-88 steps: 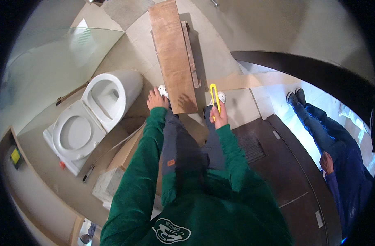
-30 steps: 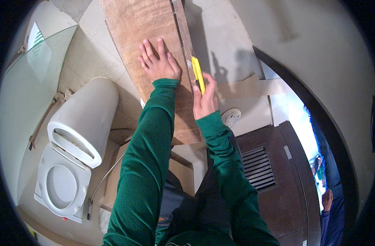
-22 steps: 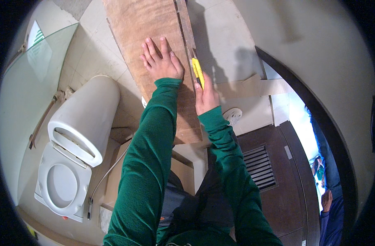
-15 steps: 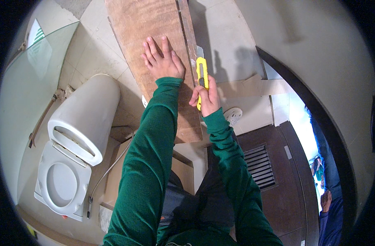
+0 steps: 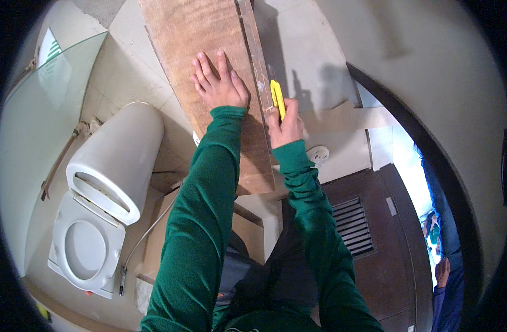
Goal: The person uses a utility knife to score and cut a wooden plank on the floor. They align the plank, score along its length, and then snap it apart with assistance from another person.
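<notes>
A long brown wooden board (image 5: 201, 33) stretches away from me at the upper middle, with a narrow strip (image 5: 254, 47) running along its right side. My left hand (image 5: 223, 88) lies flat on the board, fingers spread. In my right hand (image 5: 285, 123) is a yellow utility knife (image 5: 277, 97), gripped with the fingers wrapped round its handle. Its blade end points away from me, close beside the strip's right edge. I cannot tell whether the blade touches the strip.
A white toilet (image 5: 86, 249) stands to the left, near a glass panel (image 5: 48, 122) and a hose (image 5: 145, 232). A dark door with a slatted vent (image 5: 353, 227) is at the lower right. Beyond the doorway another person's hand (image 5: 441, 271) shows. A round white drain cover (image 5: 318, 155) is nearby.
My right hand has shifted slightly, and the knife has turned so that its blade shows less. My left hand stays in place on the board.
</notes>
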A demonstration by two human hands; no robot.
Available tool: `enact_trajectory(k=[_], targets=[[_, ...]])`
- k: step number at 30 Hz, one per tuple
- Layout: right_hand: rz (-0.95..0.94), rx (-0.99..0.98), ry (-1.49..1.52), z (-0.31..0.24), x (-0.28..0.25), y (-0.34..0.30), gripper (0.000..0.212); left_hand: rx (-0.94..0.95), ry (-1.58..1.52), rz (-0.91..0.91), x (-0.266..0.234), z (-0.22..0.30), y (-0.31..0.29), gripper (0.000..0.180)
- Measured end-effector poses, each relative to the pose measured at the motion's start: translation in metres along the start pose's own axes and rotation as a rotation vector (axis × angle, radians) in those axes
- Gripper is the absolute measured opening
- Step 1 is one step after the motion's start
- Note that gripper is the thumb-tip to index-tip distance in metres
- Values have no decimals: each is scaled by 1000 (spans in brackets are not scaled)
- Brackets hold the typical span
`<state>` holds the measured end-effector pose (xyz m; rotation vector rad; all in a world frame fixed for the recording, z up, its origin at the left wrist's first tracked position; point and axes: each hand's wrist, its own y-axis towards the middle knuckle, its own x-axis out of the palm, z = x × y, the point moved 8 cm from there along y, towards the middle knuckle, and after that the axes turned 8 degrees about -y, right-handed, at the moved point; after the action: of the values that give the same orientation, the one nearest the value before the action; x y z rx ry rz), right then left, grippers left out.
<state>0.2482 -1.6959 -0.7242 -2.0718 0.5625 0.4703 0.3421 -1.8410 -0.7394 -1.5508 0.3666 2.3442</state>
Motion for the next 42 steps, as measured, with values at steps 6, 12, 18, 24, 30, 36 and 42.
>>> enact_trajectory(k=[6,12,18,24,30,36,42], targets=[[70,-115,-152,-22,15,8,23,2,-32,14,0,1,0,51],[-4,-57,-227,-22,26,18,20,5,-8,1,1,0,-1,51],[-88,20,-269,-26,36,21,23,16,-18,31,2,-1,-1,51],[-109,36,-312,-26,38,27,23,13,-6,33,2,-2,-1,53],[-130,36,-289,-12,40,21,23,3,4,17,4,-1,-1,55],[-121,23,-247,4,43,11,25,19,4,15,3,0,-1,54],[-143,13,-251,21,48,-2,27,16,-16,10,2,1,-1,53]])
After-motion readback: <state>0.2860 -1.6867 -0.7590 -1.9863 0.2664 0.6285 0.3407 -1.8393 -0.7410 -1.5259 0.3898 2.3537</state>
